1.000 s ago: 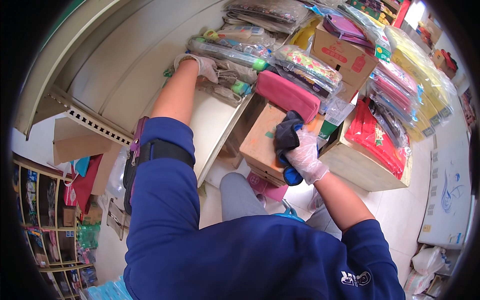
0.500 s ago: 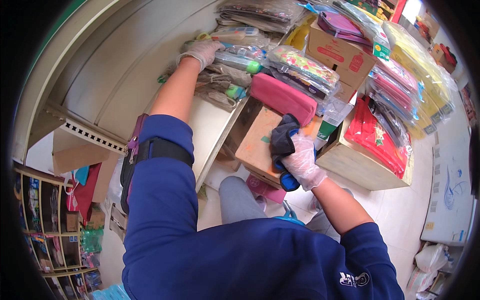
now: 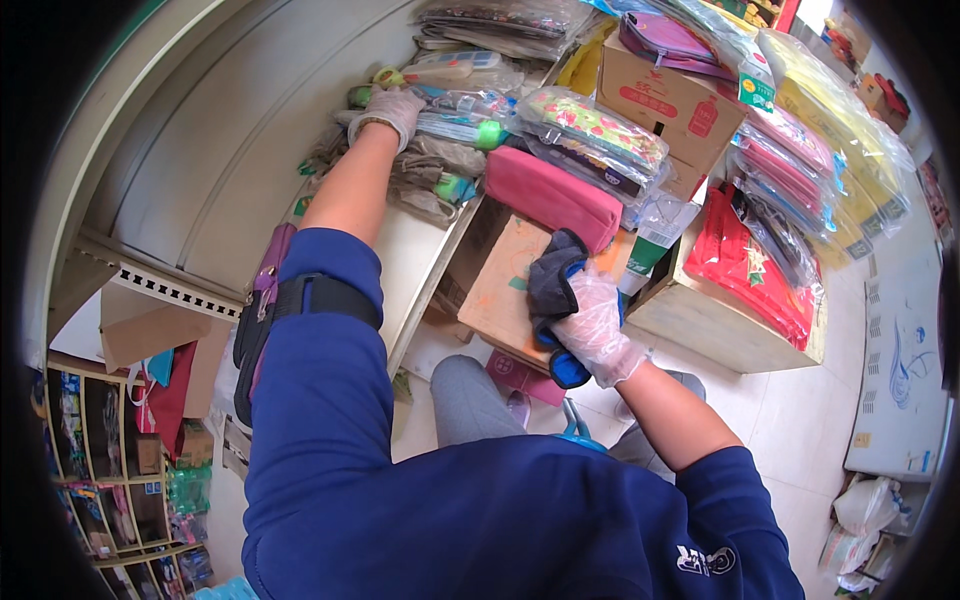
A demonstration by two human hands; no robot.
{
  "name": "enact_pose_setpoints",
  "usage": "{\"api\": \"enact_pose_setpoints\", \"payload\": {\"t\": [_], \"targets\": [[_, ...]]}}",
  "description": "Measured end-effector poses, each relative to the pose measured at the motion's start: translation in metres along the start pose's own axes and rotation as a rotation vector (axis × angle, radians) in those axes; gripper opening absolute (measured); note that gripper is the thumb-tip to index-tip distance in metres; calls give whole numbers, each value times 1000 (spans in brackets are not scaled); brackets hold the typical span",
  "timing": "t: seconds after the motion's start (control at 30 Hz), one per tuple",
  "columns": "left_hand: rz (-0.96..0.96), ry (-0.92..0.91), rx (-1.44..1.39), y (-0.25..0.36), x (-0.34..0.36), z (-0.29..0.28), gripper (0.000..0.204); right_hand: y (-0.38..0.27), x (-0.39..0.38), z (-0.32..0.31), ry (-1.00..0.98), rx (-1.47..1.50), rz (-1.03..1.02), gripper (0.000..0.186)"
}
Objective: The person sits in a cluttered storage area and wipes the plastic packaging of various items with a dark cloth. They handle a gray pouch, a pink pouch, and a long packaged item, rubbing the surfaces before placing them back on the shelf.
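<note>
While the left grip (image 3: 388,108) extends over the shelf (image 3: 412,235), the right grip (image 3: 592,315) is clenched on a dark grey cloth (image 3: 553,275) with blue lining, bunched along the grip's left side.

Progress (judged): handling of the wrapped goods is under way and not complete. Flat packets (image 3: 590,125) to the right of the left grip appear stacked; loose packets (image 3: 425,180) on its near side lie heaped and unaligned. The amount left cannot be determined.

Left hand: back upward, over the left end of a clear packet (image 3: 460,128) with a green end. The fingers are partly hidden; whether it is grasping cannot be told. The forearm points forward, away from the body.

Right hand: back upward, above the near edge of a tan box (image 3: 500,285); the forearm angles inward from the right. A pink pouch (image 3: 555,200) lies beyond this grip.
</note>
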State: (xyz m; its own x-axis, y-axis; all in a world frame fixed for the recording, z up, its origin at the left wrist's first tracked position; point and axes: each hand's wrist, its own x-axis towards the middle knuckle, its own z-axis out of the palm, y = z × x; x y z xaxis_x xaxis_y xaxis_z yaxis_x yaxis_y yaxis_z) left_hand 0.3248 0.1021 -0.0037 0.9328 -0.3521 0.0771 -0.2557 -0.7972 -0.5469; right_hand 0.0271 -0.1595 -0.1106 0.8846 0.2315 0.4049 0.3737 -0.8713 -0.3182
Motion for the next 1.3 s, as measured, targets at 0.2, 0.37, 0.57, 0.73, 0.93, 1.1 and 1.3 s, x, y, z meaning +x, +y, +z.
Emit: {"api": "enact_pose_setpoints", "payload": {"t": [0.2,0.37,0.57,0.73,0.93,1.1,1.3], "targets": [[20,121,207,-19,-22,-1,20,-4,1,-5,-46,32,1,31],[-38,226,131,-66,-49,-33,21,-2,1,-2,-48,69,44,30],[-241,77,-630,-58,-132,-106,35,-1,-3,-7,-1,201,17,30],[-59,-7,-1364,-12,-177,-111,45,57,-3,28,343,0,-286,16],[76,-165,-2010,85,-246,-127,32,91,-18,-91,294,1963,270,41],[192,-167,-2148,162,-267,-133,33,141,-93,-146,370,458,259,54],[193,-157,-2199,245,-277,-128,38,178,-160,-82,70,446,218,24]]}}
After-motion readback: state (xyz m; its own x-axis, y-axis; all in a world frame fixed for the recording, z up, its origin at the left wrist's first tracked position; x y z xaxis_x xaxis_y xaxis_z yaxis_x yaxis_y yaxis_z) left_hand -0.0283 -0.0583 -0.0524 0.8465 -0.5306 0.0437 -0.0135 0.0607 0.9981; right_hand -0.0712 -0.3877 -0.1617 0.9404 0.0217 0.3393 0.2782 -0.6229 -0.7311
